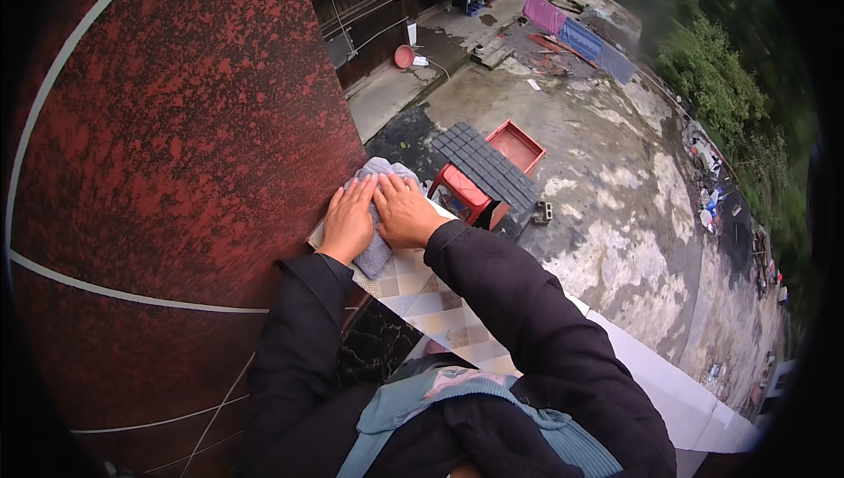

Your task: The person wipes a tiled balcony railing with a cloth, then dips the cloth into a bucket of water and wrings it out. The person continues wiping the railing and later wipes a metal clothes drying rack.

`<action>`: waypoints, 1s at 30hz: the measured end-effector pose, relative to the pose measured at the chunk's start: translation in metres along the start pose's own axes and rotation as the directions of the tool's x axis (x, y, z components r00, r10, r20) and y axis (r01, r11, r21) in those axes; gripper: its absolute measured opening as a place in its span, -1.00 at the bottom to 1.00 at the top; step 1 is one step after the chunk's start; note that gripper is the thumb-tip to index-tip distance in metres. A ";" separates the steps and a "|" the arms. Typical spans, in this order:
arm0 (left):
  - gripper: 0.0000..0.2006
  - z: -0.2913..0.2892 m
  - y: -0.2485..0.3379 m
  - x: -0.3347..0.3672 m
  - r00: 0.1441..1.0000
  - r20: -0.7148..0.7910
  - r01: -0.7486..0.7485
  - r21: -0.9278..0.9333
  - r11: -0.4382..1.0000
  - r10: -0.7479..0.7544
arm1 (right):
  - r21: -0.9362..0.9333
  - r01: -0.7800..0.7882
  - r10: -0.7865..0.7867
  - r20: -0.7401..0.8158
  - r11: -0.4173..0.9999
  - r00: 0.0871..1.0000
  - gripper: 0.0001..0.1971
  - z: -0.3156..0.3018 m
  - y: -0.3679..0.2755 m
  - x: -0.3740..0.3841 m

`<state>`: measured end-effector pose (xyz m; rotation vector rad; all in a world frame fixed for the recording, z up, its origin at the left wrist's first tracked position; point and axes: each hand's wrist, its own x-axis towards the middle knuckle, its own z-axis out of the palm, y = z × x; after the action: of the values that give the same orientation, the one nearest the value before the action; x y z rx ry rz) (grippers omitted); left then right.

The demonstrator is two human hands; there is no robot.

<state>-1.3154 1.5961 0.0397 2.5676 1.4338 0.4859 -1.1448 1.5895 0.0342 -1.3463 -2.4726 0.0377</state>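
**Grey cloth (374,256) being pressed onto a tiled ledge (432,300)**

Bearing down with left hand (349,218) and right hand (404,214) side by side, palms lowered over the bunched folds, fingers lying close together rather than spreading or pinching. Placing the cloth at the ledge's far end, just beside the mottled dark-red wall (176,126). Probably wiping the tiles at this step, judging by the flat palms; cannot tell whether sliding or pausing. Calling, by that reading, for even pressure from both palms and for keeping the folds from slipping over the outer edge. Overlooking, well below, a concrete yard (607,271), a red tray (516,148) and a grey shingle-patterned roof (488,164).
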 end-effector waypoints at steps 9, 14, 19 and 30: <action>-0.43 -0.008 0.008 -0.032 0.982 -0.001 0.189 -0.042 0.981 -0.189 | 0.173 0.061 -0.069 0.044 0.983 0.997 -0.26 -0.003 -0.021 0.005; -0.42 -0.019 0.006 -0.086 0.950 -0.035 0.311 -0.023 0.950 -0.312 | 0.229 0.149 -0.160 0.030 0.962 0.987 -0.24 0.004 -0.065 0.003; -0.42 -0.013 -0.002 -0.117 0.943 -0.123 0.304 -0.062 0.950 -0.310 | 0.215 0.208 -0.220 0.036 0.954 0.975 -0.24 0.003 -0.086 -0.001; -0.43 0.007 0.071 -0.140 0.971 -0.175 0.133 -0.161 0.978 -0.161 | 0.229 0.190 -0.195 0.000 0.955 0.981 -0.53 -0.041 -0.076 -0.084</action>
<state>-1.3248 1.4399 0.0259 2.3305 1.5686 0.7975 -1.1526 1.4733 0.0639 -1.0123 -2.5160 0.2841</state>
